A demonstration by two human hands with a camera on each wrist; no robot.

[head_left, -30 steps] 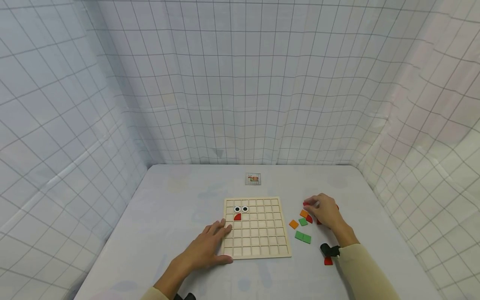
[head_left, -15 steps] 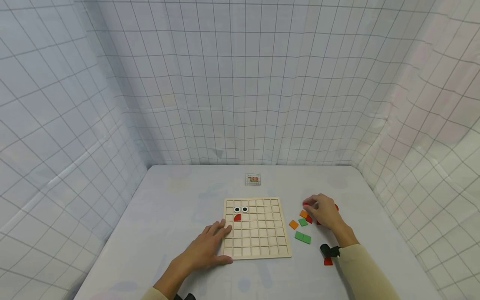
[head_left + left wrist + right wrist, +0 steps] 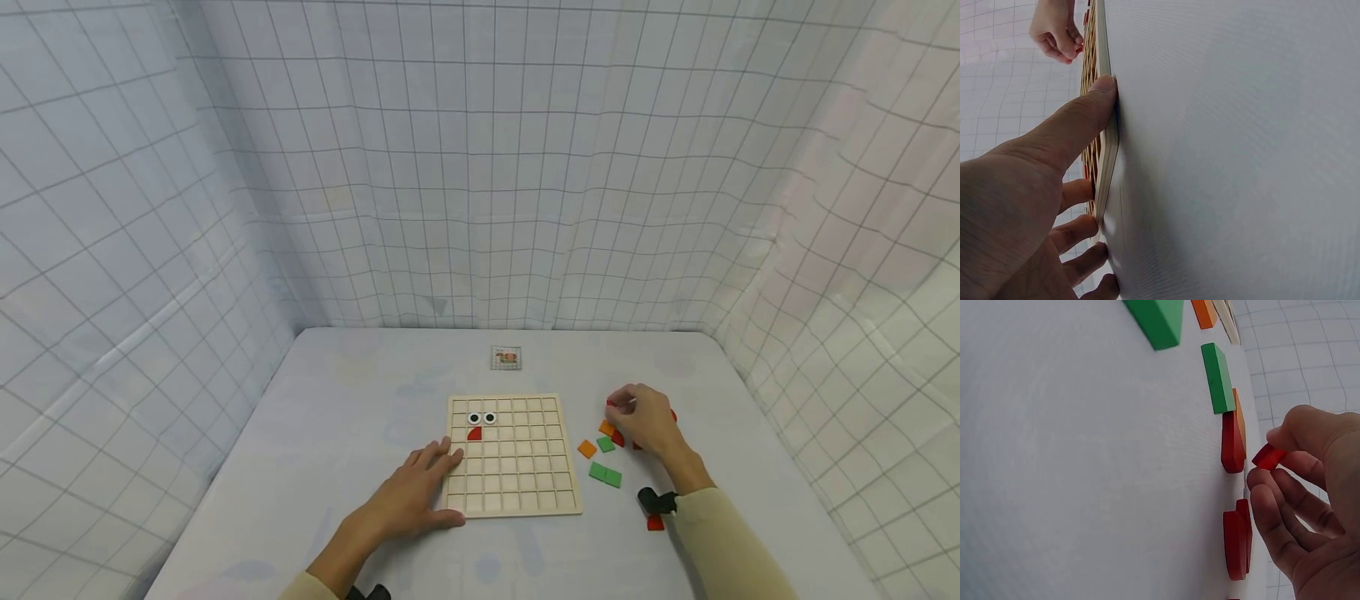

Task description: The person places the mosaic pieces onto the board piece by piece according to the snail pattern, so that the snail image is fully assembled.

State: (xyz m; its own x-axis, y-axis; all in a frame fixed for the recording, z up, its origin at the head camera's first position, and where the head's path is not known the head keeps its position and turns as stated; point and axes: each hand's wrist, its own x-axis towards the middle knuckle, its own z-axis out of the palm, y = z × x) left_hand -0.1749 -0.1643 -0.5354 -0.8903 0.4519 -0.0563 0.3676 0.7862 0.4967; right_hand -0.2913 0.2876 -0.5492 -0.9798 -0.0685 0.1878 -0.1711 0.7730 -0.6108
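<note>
My left hand (image 3: 408, 498) rests at the near left corner of a wooden grid board (image 3: 527, 480), fingers spread along its left edge and the thumb at the front edge. On the board lie two eye tiles (image 3: 490, 418), side by side, and a red quarter-round tile (image 3: 475, 434) below the left one. To the right of the board, my right hand (image 3: 647, 421) pinches a small red tile (image 3: 1267, 456) between thumb and fingers, just above the table. The held tile's full shape is hidden by the fingers.
Beneath and beside the right hand lie loose tiles: orange (image 3: 587, 448), green (image 3: 606, 474) and red (image 3: 1233, 544). Another red tile (image 3: 656, 522) sits by the right wrist strap. A small picture card (image 3: 506, 358) lies behind the board. Grid-patterned curtains (image 3: 465, 167) enclose the table.
The right hand has lifted very slightly, with the red tile between its fingers. My left hand and the board have stayed in place.
</note>
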